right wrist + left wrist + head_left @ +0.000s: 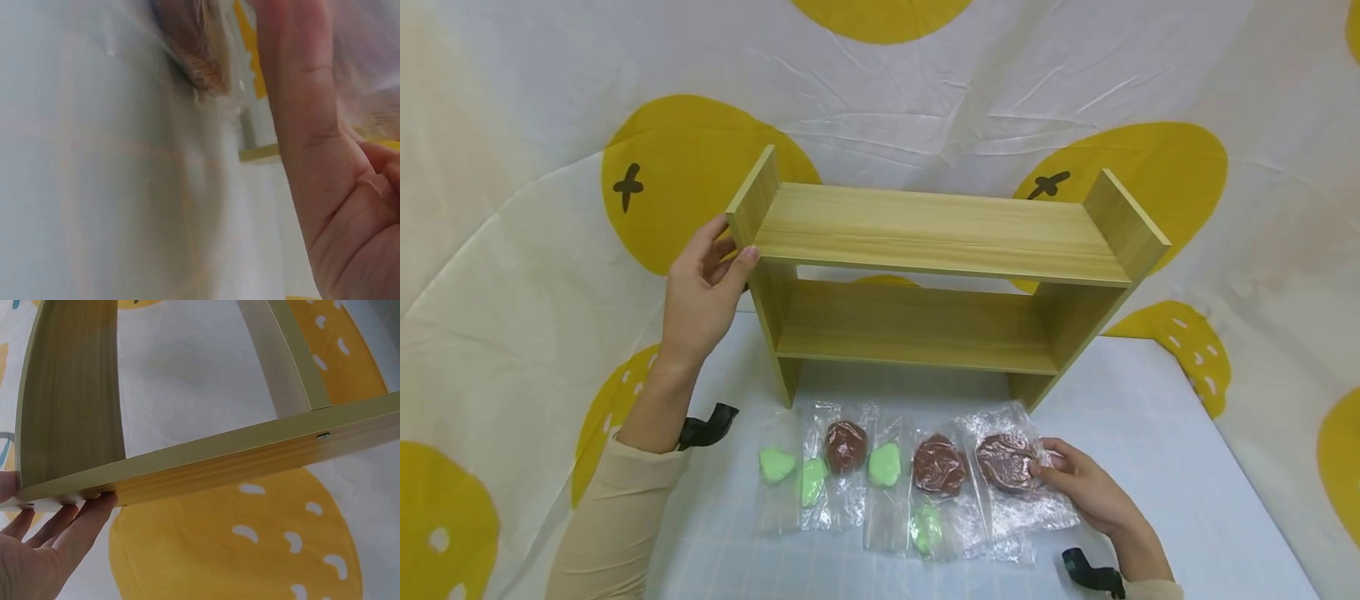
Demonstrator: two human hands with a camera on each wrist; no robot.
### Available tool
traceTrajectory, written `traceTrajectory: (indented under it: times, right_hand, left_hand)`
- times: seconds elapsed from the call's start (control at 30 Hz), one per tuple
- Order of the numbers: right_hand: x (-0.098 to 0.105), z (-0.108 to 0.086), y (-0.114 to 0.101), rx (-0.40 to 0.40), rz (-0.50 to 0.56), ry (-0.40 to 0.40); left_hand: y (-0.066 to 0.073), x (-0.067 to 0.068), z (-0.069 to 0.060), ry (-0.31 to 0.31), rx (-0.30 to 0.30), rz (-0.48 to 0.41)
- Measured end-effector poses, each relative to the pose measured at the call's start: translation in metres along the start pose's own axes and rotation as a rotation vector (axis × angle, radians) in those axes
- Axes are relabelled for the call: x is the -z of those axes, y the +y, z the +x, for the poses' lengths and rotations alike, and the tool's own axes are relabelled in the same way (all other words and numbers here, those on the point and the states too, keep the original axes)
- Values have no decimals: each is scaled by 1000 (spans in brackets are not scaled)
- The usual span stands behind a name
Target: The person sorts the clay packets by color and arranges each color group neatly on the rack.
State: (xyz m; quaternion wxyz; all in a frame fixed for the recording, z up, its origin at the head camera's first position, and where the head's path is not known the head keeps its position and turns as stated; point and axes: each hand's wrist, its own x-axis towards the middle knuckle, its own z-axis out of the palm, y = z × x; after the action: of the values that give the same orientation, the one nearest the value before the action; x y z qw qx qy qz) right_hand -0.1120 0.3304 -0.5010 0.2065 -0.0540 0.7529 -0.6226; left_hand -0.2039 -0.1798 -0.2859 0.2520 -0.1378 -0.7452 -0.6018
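Observation:
A wooden two-tier shelf (925, 325) stands upright at the back of the table. At its left side panel is my left hand (700, 300), thumb on the front edge and fingers on the outer face; the left wrist view shows the hand (44, 556) against the panel (250, 450). My right hand (1097, 492) pinches the right edge of a clear bag with a brown lump (1006, 461). In the right wrist view the hand (337, 150) is beside the clear plastic and a brown piece (194, 44).
Left of that bag, in front of the shelf, lie several clear bags with brown lumps (938, 467) and light green lumps (884, 464). A white cloth with yellow shapes (700, 167) hangs behind the table (1172, 433).

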Motion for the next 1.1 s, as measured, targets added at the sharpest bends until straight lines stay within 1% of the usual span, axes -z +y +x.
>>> traceTrajectory:
  times: [0.1,0.27,0.53,0.6,0.73,0.97,1.1]
  right_hand:
    - [0,-1,0,16,23,0]
    - [1,0,-2,52,75,-40]
    - [-5,-1,-11,71,69,-22]
    - [-8,-1,-14,87,83,-30]
    - [-15,-1,-19,153,129,-73]
    - [-31,-2,-29,265,219,-190]
    - [-40,-2,-37,318,246,-231]
  left_hand:
    - [1,1,-1,-7,11,-11]
    - [2,0,0,-16,28,-25]
    - [1,0,2,-22,41,-26]
    - [0,0,2,-22,42,-27]
    - [-1,2,2,-19,45,-30]
    - [-2,4,2,-22,45,-34]
    - [-2,4,2,-23,46,-25]
